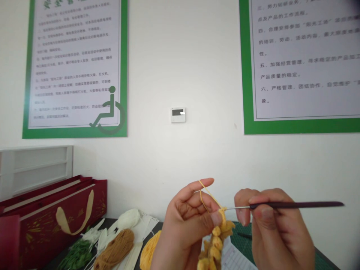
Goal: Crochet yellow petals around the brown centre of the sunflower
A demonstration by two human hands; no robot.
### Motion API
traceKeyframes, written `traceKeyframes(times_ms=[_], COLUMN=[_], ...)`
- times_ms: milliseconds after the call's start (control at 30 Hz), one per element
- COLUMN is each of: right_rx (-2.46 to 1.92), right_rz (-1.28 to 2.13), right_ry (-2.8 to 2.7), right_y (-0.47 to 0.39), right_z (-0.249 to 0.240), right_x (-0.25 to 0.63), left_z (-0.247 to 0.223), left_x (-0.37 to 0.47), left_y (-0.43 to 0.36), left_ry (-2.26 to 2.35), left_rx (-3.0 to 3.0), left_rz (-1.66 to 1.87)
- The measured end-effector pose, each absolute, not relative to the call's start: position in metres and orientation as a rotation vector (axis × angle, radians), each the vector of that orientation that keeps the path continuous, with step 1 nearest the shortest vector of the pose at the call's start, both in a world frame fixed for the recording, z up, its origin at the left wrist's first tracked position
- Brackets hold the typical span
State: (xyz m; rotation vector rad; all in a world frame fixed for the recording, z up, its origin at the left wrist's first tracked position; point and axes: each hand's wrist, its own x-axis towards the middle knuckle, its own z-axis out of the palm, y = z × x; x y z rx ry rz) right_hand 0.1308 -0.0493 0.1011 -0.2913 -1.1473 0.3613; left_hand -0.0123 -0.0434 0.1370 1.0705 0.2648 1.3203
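Note:
My left hand [188, 225] pinches the top of a yellow crocheted piece [216, 245], with a strand of yellow yarn [209, 193] looped over its raised index finger. My right hand [274, 221] grips a crochet hook [298, 204] by its dark handle. The hook's thin metal shaft points left, and its tip meets the yellow stitches beside my left fingertips. The lower end of the crocheted piece runs out of the frame. Behind my left wrist a yellow yarn ball [150, 251] is partly hidden.
Brown yarn [115, 249], white yarn [128, 218] and green yarn [75, 255] lie at the lower left near dark red gift bags [64, 221]. A printed paper [236, 258] rests on a green mat [242, 243] behind my hands. Green-framed posters hang on the wall.

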Motion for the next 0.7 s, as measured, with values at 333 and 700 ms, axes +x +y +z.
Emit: traceKeyframes(times_ms=[333, 700], right_rx=[-0.275, -0.301], right_rz=[0.976, 1.024], right_ry=[-1.043, -1.095], right_y=[-0.043, -0.045], right_z=[0.110, 0.111], right_x=[0.124, 0.132], left_z=[0.135, 0.138], left_x=[-0.011, -0.009], left_y=[-0.046, -0.051], left_ry=[0.312, 0.347], left_rx=[1.183, 1.140], left_rz=[1.410, 1.450])
